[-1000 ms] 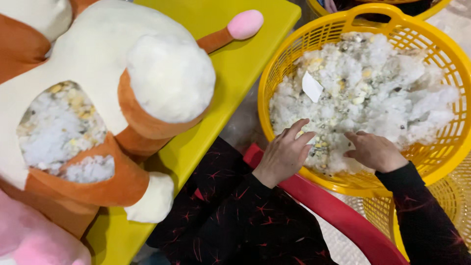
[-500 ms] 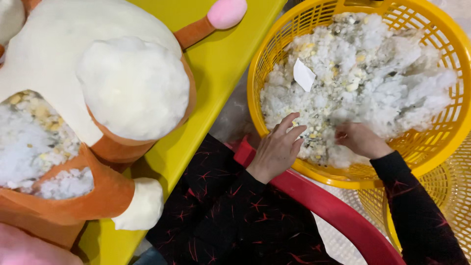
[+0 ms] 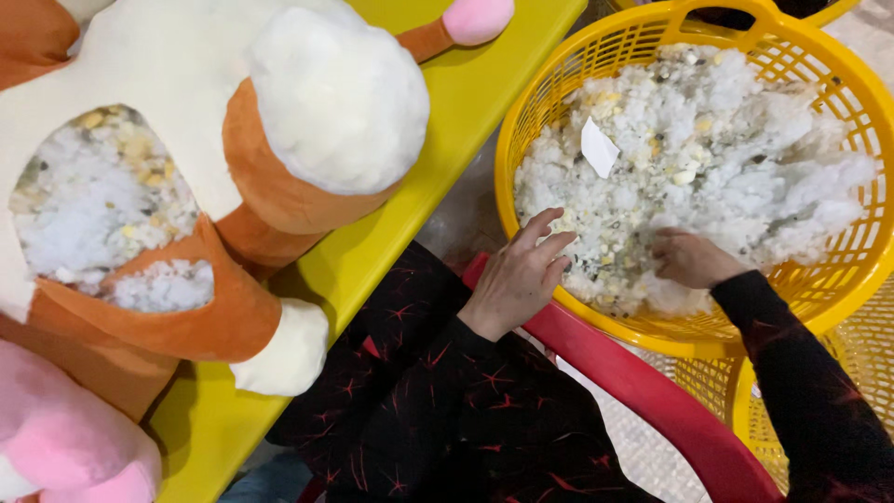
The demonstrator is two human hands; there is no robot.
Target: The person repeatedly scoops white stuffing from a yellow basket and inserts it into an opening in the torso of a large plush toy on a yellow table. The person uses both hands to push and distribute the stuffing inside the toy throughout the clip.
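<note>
- Count first: two hands, one big yellow basket [image 3: 843, 88] in full use, plus the mesh of a second yellow basket [image 3: 838, 382] peeking out under it at the lower right, and a sliver of another yellow rim at the very top edge.
- One orange and cream plush toy [image 3: 186, 102] lies on the yellow table [image 3: 400, 224], and one pink plush [image 3: 65, 447] sits at the bottom left corner.
- One small white paper slip [image 3: 599, 147] lies on top of the fluff.
- The stuffing [image 3: 726, 149] is in the big basket, heaped nearly to the rim: white fluffy clumps with yellowish bits and some dark specks mixed in, pretty lumpy.
- Same kind of fluff shows through the open seam in the plush toy's body.
- Left hand [image 3: 514, 279] rests at the near edge of the pile, fingers spread and loose, touching the stuffing but not gripping anything.
- Right hand [image 3: 691, 259] is curled into the stuffing, fingers dug in, grasping a clump.
- Both sleeves are black with red marks, and a red chair edge [image 3: 643, 401] runs beneath the arms.
</note>
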